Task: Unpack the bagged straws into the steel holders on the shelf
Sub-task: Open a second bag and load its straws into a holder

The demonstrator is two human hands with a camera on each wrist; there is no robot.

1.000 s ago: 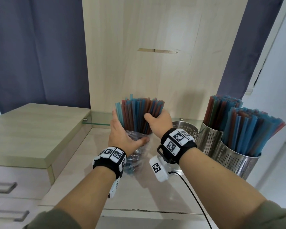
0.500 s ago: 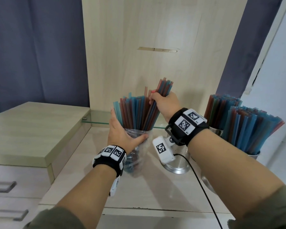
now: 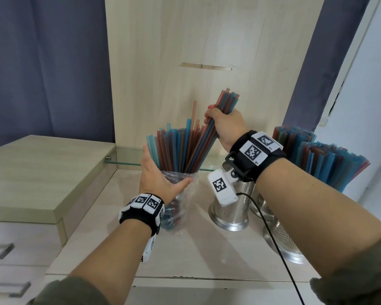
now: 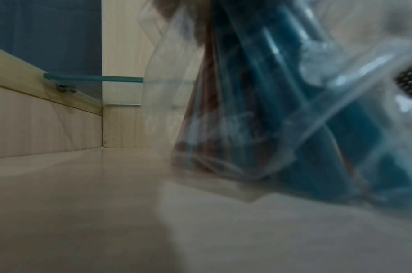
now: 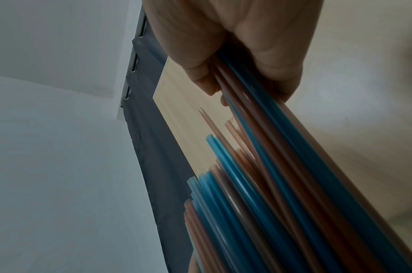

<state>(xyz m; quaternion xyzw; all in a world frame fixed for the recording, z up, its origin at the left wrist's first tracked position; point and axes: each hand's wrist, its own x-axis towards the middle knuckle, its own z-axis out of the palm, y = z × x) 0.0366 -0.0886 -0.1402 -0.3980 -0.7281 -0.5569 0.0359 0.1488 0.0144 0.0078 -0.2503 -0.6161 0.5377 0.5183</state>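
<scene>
Head view: bag (image 3: 180,194) of blue and red straws (image 3: 176,148) stands on the shelf (image 3: 196,249), left hand (image 3: 157,179) curled round its mouth. Right hand (image 3: 226,126), up and to the right of the left, grips a bundle (image 3: 223,104) half-drawn from the bag, lower ends still among the rest. Three holders sit right of the bag: one empty holder (image 3: 231,212) under the right wrist, two full holders (image 3: 282,238) behind the right forearm. Glass ledge (image 3: 128,157) runs beyond the left hand; drawers (image 3: 20,249) lie far left.
</scene>
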